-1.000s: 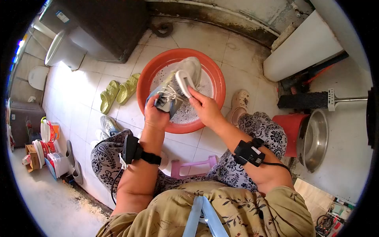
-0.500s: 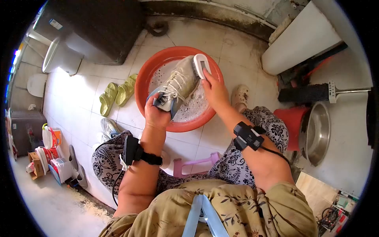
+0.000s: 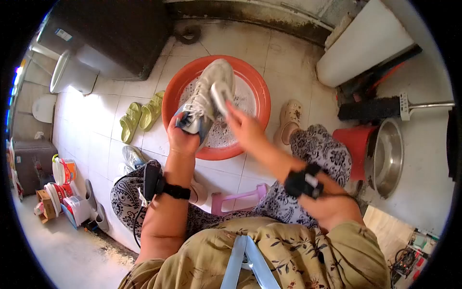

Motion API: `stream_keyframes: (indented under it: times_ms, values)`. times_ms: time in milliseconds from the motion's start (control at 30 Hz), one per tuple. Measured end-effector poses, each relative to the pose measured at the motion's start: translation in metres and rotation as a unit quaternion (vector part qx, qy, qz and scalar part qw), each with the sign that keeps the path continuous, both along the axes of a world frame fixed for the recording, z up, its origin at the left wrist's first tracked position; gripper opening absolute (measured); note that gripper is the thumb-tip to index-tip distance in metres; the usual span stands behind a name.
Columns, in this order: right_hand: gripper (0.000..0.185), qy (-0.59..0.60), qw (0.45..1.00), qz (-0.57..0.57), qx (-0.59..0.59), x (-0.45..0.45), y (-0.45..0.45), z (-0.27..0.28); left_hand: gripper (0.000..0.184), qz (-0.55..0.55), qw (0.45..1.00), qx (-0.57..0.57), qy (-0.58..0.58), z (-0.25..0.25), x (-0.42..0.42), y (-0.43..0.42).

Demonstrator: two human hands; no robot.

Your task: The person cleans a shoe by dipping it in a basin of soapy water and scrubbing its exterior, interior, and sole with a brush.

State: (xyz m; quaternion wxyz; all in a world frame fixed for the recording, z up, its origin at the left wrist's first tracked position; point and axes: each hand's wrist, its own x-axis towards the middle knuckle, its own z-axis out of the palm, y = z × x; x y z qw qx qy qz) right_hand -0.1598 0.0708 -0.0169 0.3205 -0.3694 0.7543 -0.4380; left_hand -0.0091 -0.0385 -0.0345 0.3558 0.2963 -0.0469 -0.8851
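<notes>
In the head view, a light grey lace-up sneaker (image 3: 216,76) with a blue heel is held over an orange basin (image 3: 169,103). My left hand (image 3: 183,137) grips it by the heel end, the toe pointing away from me. My right hand (image 3: 243,126) is closed on a white scrubbing brush (image 3: 220,96), which lies against the right side of the sneaker. Its bristles are hidden, and the hand is slightly blurred. Foamy, soapy water (image 3: 246,96) shows in the basin below.
Green slippers (image 3: 131,123) stand left of the basin, and another sneaker (image 3: 132,155) is by my left knee. A purple plastic stool (image 3: 238,202) is between my legs. At right are a red bucket (image 3: 353,149), a metal bowl (image 3: 389,159) and a long-handled black brush (image 3: 370,110).
My right hand has brought the brush from the sneaker's toe down and left along its side. The sneaker has tilted up, its toe shifting away from me.
</notes>
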Motion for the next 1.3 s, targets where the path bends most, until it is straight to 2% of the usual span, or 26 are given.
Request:
stream_keyframes:
  times_ms: [33,67,100,167,200,233,300,333,433,467,500,567,600,667,700,767,800,833,933,967,1067,1167,1200,1233,1300]
  values:
    - [0.04,0.053,0.996,-0.039,0.052,-0.019,-0.012,0.0,0.039,0.004,1.0,0.02,-0.013,-0.002,-0.004,-0.001]
    - [0.039,0.087,0.993,-0.077,-0.025,-0.031,-0.015,-0.015,0.039,-0.006,1.0,0.026,-0.004,-0.002,-0.002,0.001]
    - [0.039,0.086,0.993,-0.081,-0.024,-0.02,-0.008,-0.018,0.039,-0.009,1.0,0.026,-0.005,-0.001,-0.001,0.002]
    - [0.038,0.0,0.996,0.015,-0.089,0.018,0.011,-0.019,0.038,0.014,0.999,-0.034,-0.023,0.004,-0.002,0.002]
    - [0.038,0.111,0.974,0.015,-0.198,0.026,0.012,-0.022,0.035,-0.022,0.999,-0.041,0.009,0.016,-0.003,0.003]
    - [0.038,0.11,0.974,0.018,-0.195,0.017,0.009,-0.012,0.035,-0.019,0.999,-0.038,0.008,0.008,-0.002,0.0]
    - [0.037,0.046,0.999,0.009,0.027,-0.015,-0.007,0.001,0.034,-0.027,0.999,-0.011,-0.013,-0.01,0.004,-0.006]
    - [0.038,0.055,0.997,-0.036,0.031,-0.031,-0.017,-0.003,0.033,-0.007,0.999,-0.011,-0.053,-0.007,-0.001,-0.002]
    - [0.039,0.055,0.998,-0.004,-0.007,-0.022,-0.013,-0.017,0.032,-0.025,0.998,-0.016,-0.062,0.001,-0.001,0.003]
    - [0.04,0.081,0.988,0.058,-0.116,-0.003,-0.004,-0.022,0.03,-0.029,0.998,-0.024,-0.046,0.009,-0.001,0.006]
    - [0.041,0.15,0.976,0.054,-0.151,0.005,-0.001,-0.021,0.03,-0.026,0.998,-0.025,-0.042,0.009,-0.005,0.004]
    - [0.042,0.01,0.998,0.05,-0.026,-0.021,-0.006,0.0,0.033,-0.036,0.996,-0.041,-0.067,0.005,0.003,0.006]
    - [0.042,0.003,0.999,0.043,-0.025,-0.033,-0.009,0.003,0.033,-0.029,0.994,-0.039,-0.093,0.002,0.001,0.005]
    - [0.042,0.046,0.997,-0.049,0.048,-0.052,-0.016,0.009,0.032,-0.028,0.995,-0.036,-0.085,0.0,0.001,0.006]
    - [0.042,0.047,0.996,-0.051,0.049,-0.04,-0.012,0.008,0.032,-0.025,0.996,-0.029,-0.078,0.0,0.002,0.009]
    - [0.04,0.077,0.994,0.083,-0.009,-0.005,-0.002,0.002,0.032,-0.029,0.995,-0.063,-0.065,0.002,0.001,0.009]
    - [0.038,0.073,0.993,0.074,-0.057,-0.004,0.0,0.002,0.032,-0.034,0.995,-0.072,-0.062,0.003,0.001,0.007]
    - [0.038,0.069,0.993,0.072,-0.055,-0.011,-0.002,0.001,0.032,-0.042,0.994,-0.078,-0.064,0.002,0.004,0.008]
    - [0.036,0.07,0.993,-0.028,0.088,-0.045,-0.013,0.015,0.031,-0.046,0.992,-0.072,-0.096,0.001,0.0,0.01]
    - [0.036,0.07,0.993,-0.028,0.089,-0.039,-0.011,0.015,0.031,-0.044,0.991,-0.07,-0.11,0.001,0.0,0.012]
    - [0.039,0.013,0.995,0.083,0.048,-0.011,-0.004,0.01,0.03,-0.04,0.993,-0.07,-0.091,-0.004,0.001,0.01]
    - [0.041,-0.015,0.998,0.062,0.013,-0.025,-0.006,0.0,0.029,-0.06,0.989,-0.107,-0.083,-0.001,0.004,0.014]
    - [0.042,0.064,0.997,0.043,0.007,-0.039,-0.011,-0.01,0.028,-0.052,0.988,-0.101,-0.102,-0.001,0.001,0.015]
    - [0.042,0.066,0.997,0.04,0.004,-0.046,-0.011,0.001,0.028,-0.042,0.987,-0.097,-0.118,-0.001,-0.003,0.014]
    - [0.042,0.073,0.992,-0.019,0.1,-0.051,-0.009,0.019,0.027,-0.037,0.987,-0.088,-0.129,-0.001,-0.001,0.015]
